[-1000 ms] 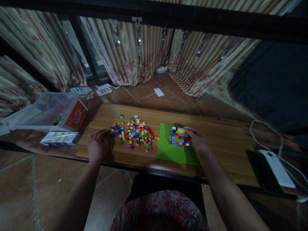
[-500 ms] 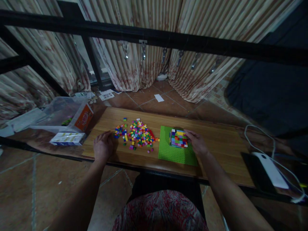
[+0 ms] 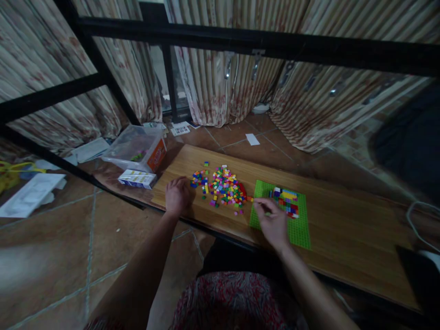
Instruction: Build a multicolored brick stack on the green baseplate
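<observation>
My right hand (image 3: 272,222) reaches over the left edge of the green baseplate (image 3: 300,233). Its thumb and forefinger are pinched at a small orange brick (image 3: 250,199) at the right end of the pile. A flat block of colourful bricks (image 3: 288,196) sits on the baseplate, partly covered by that hand. My left hand (image 3: 178,196) rests curled on the wooden table, left of the loose toy bricks (image 3: 227,185); its fingertips are hidden, so what it may hold does not show.
A clear plastic box (image 3: 132,146) with an orange label stands beyond the table's (image 3: 347,229) left end, a small blue and white carton (image 3: 137,178) before it. A black metal bar (image 3: 220,39) crosses above, before striped curtains (image 3: 213,91). A white cable (image 3: 417,229) lies at right.
My right hand has left the right side of the brick block and moved left to the pile's edge. The left hand stays curled on the table. The view has turned left.
</observation>
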The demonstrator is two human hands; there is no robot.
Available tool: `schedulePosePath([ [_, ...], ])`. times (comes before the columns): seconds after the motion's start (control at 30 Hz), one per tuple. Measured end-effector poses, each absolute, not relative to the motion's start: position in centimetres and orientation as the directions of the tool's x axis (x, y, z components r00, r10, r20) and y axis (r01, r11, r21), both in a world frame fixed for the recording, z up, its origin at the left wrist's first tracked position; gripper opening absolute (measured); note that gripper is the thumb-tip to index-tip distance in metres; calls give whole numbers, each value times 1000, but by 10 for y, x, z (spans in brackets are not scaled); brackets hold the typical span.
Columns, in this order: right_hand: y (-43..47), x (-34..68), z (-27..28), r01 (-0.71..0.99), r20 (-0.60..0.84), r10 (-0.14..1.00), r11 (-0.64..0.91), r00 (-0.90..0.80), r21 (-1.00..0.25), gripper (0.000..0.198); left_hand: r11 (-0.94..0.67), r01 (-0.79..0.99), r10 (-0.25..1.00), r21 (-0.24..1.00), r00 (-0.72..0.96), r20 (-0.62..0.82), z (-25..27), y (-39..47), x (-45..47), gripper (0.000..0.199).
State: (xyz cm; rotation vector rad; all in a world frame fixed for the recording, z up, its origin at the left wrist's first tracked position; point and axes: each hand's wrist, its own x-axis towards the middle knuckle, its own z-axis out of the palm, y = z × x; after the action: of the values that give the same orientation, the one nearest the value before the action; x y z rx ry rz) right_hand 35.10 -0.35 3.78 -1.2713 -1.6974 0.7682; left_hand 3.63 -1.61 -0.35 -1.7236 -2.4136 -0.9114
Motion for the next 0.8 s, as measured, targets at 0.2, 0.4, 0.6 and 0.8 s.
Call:
schedulePosePath([
  [0.2, -3, 285, 26, 524, 226, 888, 424, -400, -738, 18, 213, 871, 854, 443, -387, 348, -2, -17, 37, 32],
  [0.4, 18, 258, 25, 605, 229, 788, 593, -571, -531, 23, 212, 865, 856, 455, -389, 341, -4, -17, 37, 32],
  [0.6, 30, 250, 23, 633, 148, 718, 676, -680, -376, 22, 238, 862, 859, 447, -402, 318, -3, -17, 39, 32],
  [0.8, 31, 245, 27, 651, 132, 727, 669, -674, -358, 14, 216, 873, 859, 438, -383, 339, -4, -17, 36, 33],
])
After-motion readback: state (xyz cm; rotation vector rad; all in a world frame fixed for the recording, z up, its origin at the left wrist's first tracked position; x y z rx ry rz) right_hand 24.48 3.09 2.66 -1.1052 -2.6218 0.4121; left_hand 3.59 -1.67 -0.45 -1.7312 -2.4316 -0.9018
